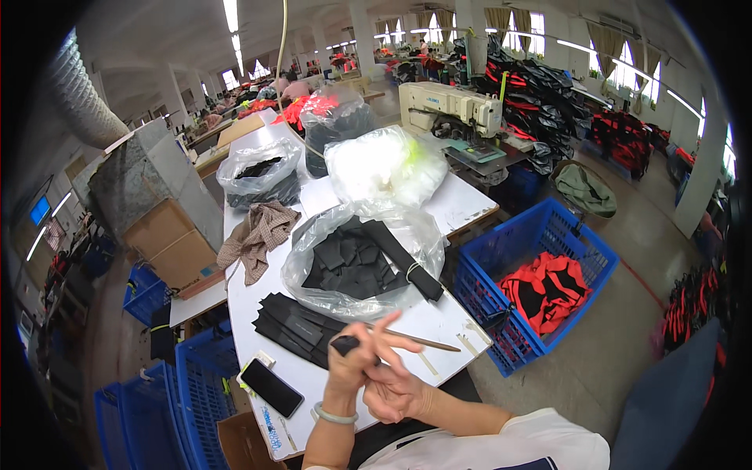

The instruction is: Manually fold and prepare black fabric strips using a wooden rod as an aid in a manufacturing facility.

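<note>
My left hand (354, 363), with a pale bangle (335, 417) on its wrist, and my right hand (394, 391) meet over the near part of the white table. A small black fabric piece (345, 344) is gripped in my left hand. My right hand's fingers are curled against the left hand; what they pinch is hidden. A tapered brown stick (435, 344) points right from behind the fingers; whether it is held or lies on the table I cannot tell. Flat black fabric strips (294, 329) are fanned out just beyond my hands.
On the table (462, 200) are a clear bag (427, 243) of black pieces, a checked cloth (262, 235), a phone (272, 387) and more bags. A blue crate (501, 348) with red-black garments stands right; a sewing machine (450, 110) is behind. Crates and cartons line the left.
</note>
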A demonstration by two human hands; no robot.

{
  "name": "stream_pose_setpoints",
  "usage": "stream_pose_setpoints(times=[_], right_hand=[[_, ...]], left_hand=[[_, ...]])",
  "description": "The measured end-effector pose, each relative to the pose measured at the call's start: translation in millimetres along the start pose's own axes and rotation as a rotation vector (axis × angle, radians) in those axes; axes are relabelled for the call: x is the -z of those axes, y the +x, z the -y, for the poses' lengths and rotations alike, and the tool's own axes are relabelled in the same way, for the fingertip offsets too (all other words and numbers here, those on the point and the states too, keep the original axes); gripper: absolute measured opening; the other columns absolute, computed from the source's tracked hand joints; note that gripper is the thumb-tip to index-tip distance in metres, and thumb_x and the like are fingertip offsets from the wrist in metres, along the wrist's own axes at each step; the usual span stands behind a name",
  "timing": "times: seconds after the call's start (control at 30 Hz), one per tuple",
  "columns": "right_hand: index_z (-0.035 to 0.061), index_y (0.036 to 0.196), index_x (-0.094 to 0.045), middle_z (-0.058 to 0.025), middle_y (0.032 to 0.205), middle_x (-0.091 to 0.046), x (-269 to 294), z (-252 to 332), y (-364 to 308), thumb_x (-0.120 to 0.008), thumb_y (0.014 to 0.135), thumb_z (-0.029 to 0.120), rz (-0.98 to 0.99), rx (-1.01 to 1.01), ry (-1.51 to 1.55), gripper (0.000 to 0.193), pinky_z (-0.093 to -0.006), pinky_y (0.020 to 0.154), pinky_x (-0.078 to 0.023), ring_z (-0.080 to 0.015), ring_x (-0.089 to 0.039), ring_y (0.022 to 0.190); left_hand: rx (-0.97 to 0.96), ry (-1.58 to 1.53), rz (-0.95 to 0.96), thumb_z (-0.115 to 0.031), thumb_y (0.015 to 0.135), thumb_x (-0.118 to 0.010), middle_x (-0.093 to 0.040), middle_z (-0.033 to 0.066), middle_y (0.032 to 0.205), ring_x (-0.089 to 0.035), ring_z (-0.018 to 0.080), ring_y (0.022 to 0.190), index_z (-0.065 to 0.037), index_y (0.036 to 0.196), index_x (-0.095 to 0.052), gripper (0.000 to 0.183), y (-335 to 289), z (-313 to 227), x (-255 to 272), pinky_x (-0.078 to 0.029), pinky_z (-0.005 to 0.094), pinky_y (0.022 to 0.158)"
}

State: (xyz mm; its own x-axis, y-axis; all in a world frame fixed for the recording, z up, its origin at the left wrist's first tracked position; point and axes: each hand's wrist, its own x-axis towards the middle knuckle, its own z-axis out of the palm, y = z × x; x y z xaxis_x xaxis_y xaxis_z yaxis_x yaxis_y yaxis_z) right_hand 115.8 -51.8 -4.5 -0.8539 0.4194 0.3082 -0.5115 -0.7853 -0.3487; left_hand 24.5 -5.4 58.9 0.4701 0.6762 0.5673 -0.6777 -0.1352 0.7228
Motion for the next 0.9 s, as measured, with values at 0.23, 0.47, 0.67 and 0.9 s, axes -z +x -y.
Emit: stream_pose_setpoints(times=[0.23,0.47,0.67,0.9], right_hand=[[-0.0073,0.082,-0.061,-0.0131,0.046,-0.051,-13,29,16,-0.027,0.098,0.045,0.073,0.037,-0.101,0.064,-0.0205,0.029,-0.024,-0.0057,-0.025,0.025],[0.001,0.088,-0.049,-0.0248,0.064,-0.061,-36,36,-5,-0.034,0.1,0.032,-0.57,0.177,-0.392,0.036,-0.0206,0.031,-0.02,-0.0047,-0.025,0.029],[-0.0151,0.068,-0.052,-0.0173,0.048,-0.053,-21,16,-13,-0.023,0.1,0.042,-0.241,0.057,0.025,0.071,-0.0203,0.029,-0.019,-0.0057,-0.02,0.026],[-0.0225,0.075,-0.056,0.0031,0.033,-0.026,-36,-1,2,-0.018,0.098,0.049,-0.346,-0.008,-0.084,0.084,-0.0208,0.029,-0.017,-0.006,-0.016,0.026]], left_hand=[[0.062,-0.04,-0.282,-0.032,0.091,-0.052,-0.064,0.0232,0.089,-0.059,0.0372,0.101,-0.005,0.08,-0.047,0.03,-9,-5,4,-0.028,0.0508,0.104],[0.088,-0.468,-0.681,-0.031,0.091,-0.054,-0.051,0.0096,0.06,-0.055,0.0247,0.066,-0.008,0.068,-0.044,0.034,-2,13,14,-0.037,0.0466,0.097],[0.043,-0.222,-0.559,-0.032,0.092,-0.051,-0.056,0.01,0.06,-0.061,0.0251,0.067,-0.006,0.07,-0.047,0.034,-11,10,3,-0.035,0.0451,0.098],[0.121,-0.013,-0.392,-0.022,0.093,-0.041,-0.063,0.0177,0.064,-0.066,0.0322,0.073,-0.004,0.071,-0.045,0.028,-32,-2,-6,-0.034,0.0456,0.101]])
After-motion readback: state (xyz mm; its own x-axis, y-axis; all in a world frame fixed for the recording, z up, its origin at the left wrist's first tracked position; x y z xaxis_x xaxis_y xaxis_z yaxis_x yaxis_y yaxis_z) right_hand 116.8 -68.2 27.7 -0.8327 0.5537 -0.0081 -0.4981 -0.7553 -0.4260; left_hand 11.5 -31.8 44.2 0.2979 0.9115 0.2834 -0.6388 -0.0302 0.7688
